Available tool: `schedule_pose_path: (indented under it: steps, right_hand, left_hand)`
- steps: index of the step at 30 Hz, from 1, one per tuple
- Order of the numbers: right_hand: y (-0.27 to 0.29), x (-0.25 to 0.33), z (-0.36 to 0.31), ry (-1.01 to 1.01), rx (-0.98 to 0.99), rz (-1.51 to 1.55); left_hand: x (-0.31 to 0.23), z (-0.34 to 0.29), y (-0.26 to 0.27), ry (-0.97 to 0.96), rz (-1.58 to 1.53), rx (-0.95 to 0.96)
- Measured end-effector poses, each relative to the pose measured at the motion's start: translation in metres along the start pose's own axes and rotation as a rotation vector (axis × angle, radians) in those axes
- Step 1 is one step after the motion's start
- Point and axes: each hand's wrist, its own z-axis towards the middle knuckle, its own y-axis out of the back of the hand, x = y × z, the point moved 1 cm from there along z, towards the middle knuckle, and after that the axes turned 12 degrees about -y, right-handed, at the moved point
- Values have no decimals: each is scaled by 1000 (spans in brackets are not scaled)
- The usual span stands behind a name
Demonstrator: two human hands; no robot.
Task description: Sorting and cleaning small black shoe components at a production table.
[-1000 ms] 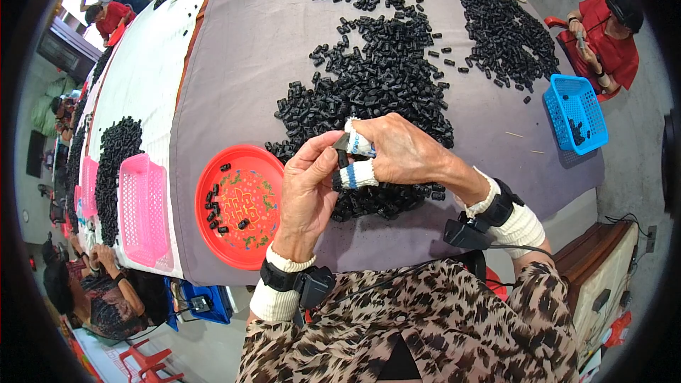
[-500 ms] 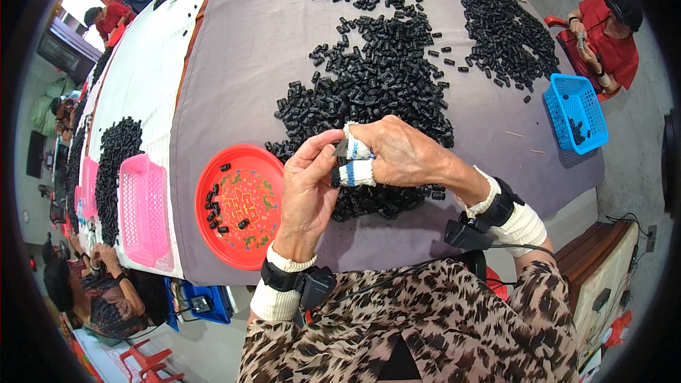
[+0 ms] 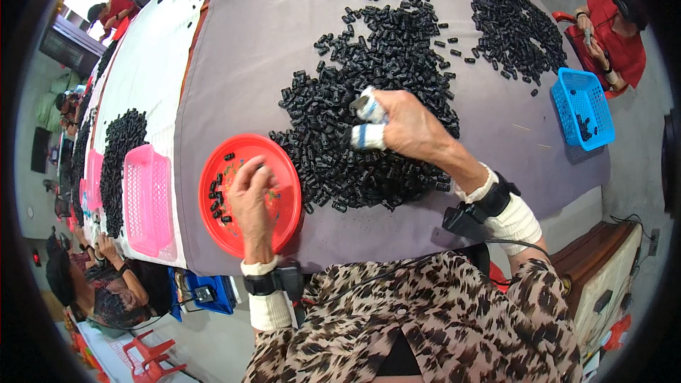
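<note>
My left hand [image 3: 252, 202] is over the red round plate [image 3: 221, 237], its fingers loosely bent and apart, slightly blurred, with nothing seen between them. Several small black cylindrical plastic pieces [image 3: 217, 197] lie on the plate's left side. My right hand [image 3: 415, 124] is closed above the large heap of the same black pieces [image 3: 340, 170]. White knitted covers with blue stripes wrap its thumb and forefinger. Between these fingers sticks out the tip of a small grey flat tool [image 3: 357, 103]; the rest of it is hidden.
A pink basket [image 3: 147, 202] stands left of the plate beside another black heap [image 3: 122, 163]. At the right edge is a blue basket [image 3: 583, 110] with a few pieces inside. A person in red [image 3: 613, 46] sits beyond it; another person [image 3: 96, 280] works at lower left.
My hands were together over the heap and have parted. The left has moved left over the plate; the right has moved slightly up and right, still holding the grey tool.
</note>
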Motion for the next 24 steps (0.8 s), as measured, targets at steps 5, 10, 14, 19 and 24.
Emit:
schedule_pose_path:
  steps: [5, 10, 14, 19, 24]
  right_hand:
    - [33, -4, -18, -184, -76, 49]
    - [50, -36, -27, -284, -127, 127]
    - [50, -30, -32, -258, -100, 86]
    - [57, -38, -43, -307, -136, 9]
    - [49, -38, -41, -351, -78, 89]
  left_hand:
    - [39, 9, 81, -230, 646, -97]
    - [12, 3, -44, -341, 561, 392]
    - [9, -5, -117, -733, 694, 687]
    - [30, -6, -152, -792, 777, 844]
    - [37, 3, -144, -794, 711, 825]
